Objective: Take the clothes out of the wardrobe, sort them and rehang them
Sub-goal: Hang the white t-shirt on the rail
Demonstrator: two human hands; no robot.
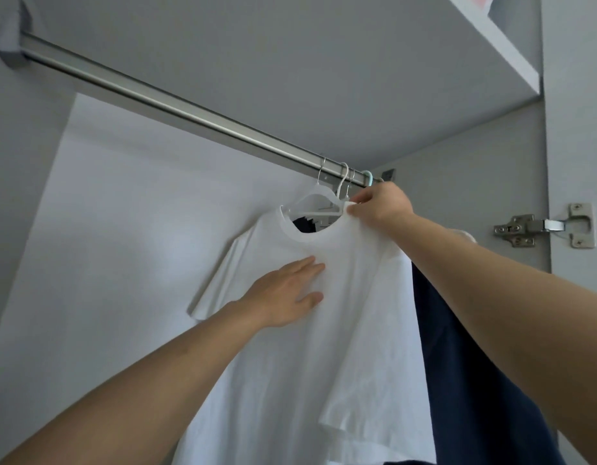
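A white T-shirt [327, 330] hangs on a white hanger [315, 203] from the metal rail [156, 99] inside the wardrobe. My left hand [287, 293] lies flat with straight fingers on the shirt's chest, just below the collar. My right hand [379, 206] pinches the shirt's right shoulder at the hanger's end, close under the rail. Behind the white shirt hangs a dark navy garment [464, 347], mostly hidden by my right arm. Further hanger hooks, one pale green [367, 177], sit on the rail at its right end.
The rail runs bare from the clustered hooks to its left bracket [8, 48]. A shelf [511, 55] juts out overhead at the upper right. On the right side panel a metal door hinge [545, 226] sticks out. The wardrobe's back wall [122, 229] is pale.
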